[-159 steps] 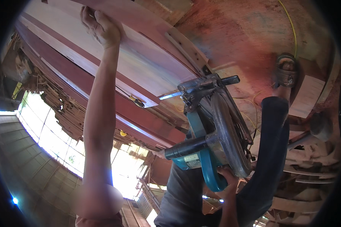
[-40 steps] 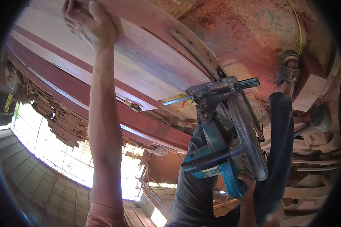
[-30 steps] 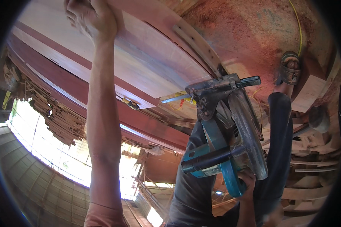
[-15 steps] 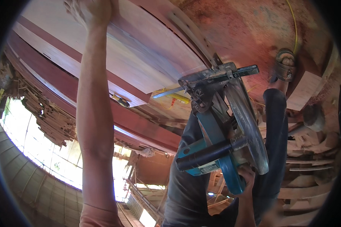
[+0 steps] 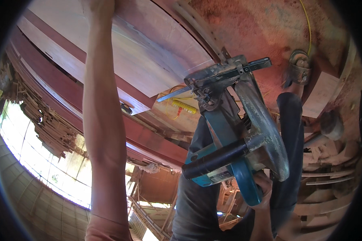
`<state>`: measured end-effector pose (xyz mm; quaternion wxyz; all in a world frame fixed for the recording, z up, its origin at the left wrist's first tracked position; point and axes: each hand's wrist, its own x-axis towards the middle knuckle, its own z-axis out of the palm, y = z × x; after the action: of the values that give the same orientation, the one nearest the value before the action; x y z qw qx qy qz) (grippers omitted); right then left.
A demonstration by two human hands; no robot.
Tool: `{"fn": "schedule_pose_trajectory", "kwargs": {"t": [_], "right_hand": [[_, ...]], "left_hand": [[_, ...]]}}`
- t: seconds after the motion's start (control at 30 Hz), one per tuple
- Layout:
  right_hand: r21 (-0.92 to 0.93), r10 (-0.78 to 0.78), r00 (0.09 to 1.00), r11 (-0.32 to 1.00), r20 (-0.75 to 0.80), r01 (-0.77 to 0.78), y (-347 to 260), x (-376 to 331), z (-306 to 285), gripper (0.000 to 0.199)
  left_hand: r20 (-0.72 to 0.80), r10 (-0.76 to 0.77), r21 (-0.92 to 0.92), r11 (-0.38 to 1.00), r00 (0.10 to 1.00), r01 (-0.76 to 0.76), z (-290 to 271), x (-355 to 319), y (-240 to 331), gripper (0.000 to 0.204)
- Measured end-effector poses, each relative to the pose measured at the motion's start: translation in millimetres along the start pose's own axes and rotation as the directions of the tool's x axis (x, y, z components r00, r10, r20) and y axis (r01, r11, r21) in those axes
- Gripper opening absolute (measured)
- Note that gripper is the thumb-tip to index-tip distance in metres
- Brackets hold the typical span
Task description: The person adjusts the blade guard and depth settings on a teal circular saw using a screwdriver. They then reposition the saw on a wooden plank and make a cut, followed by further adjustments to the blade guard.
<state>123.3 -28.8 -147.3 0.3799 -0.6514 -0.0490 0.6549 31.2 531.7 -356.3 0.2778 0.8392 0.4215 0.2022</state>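
Observation:
My right hand point(image 5: 263, 188) is wrapped round the rear handle of a teal circular saw point(image 5: 219, 126). The saw is tilted up in front of my legs, its worn metal base and guard facing up and to the right. A metal guide bar sticks out from its front, over the corner of a wide pale wooden panel point(image 5: 156, 44). Over the panel's far left part reaches my left arm; my left hand point(image 5: 99, 7) is cut by the upper edge, with its visible part spread against the wood and most fingertips out of view.
A yellow power strip point(image 5: 185, 106) with a cord lies beyond the panel's corner. Beside my left forearm is a dark tool handle point(image 5: 126, 108). My sandalled foot point(image 5: 300, 70) stands at the right by a wooden block point(image 5: 320, 94). Stacked timber point(image 5: 325, 176) lies lower right.
The saw and my right hand have shifted slightly, the saw's front rising a little. My left hand has slid further past the upper edge, hiding its fingers, which lay stretched out before.

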Motion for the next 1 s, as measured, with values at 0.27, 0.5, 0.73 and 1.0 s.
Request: {"fn": "schedule_pose_trajectory", "kwargs": {"t": [0.27,0.5,0.73,1.0], "right_hand": [[-0.046,-0.068,0.997,0.997,-0.020,0.067,-0.8,10.6,-0.7,0.030],[-0.036,-0.162,0.984,0.986,0.072,0.165,4.8,17.7,-8.3,0.048],[0.044,-0.132,0.991,0.990,-0.035,0.133,13.0,19.6,-5.9,0.047],[-0.013,-0.161,0.987,0.987,0.001,0.161,14.6,22.3,-9.1,0.048]], "left_hand": [[0.018,-0.465,0.077,0.883,0.885,0.462,-76.4,-200.7,111.7,0.057],[0.461,-0.880,-0.100,0.082,0.119,0.992,-105.6,-338.5,212.3,0.053],[0.599,-0.788,-0.441,-0.181,0.138,0.879,-97.2,-374.4,251.3,0.069],[0.406,-0.873,-0.625,-0.050,0.269,0.779,-80.2,-387.2,265.7,0.056]]}}
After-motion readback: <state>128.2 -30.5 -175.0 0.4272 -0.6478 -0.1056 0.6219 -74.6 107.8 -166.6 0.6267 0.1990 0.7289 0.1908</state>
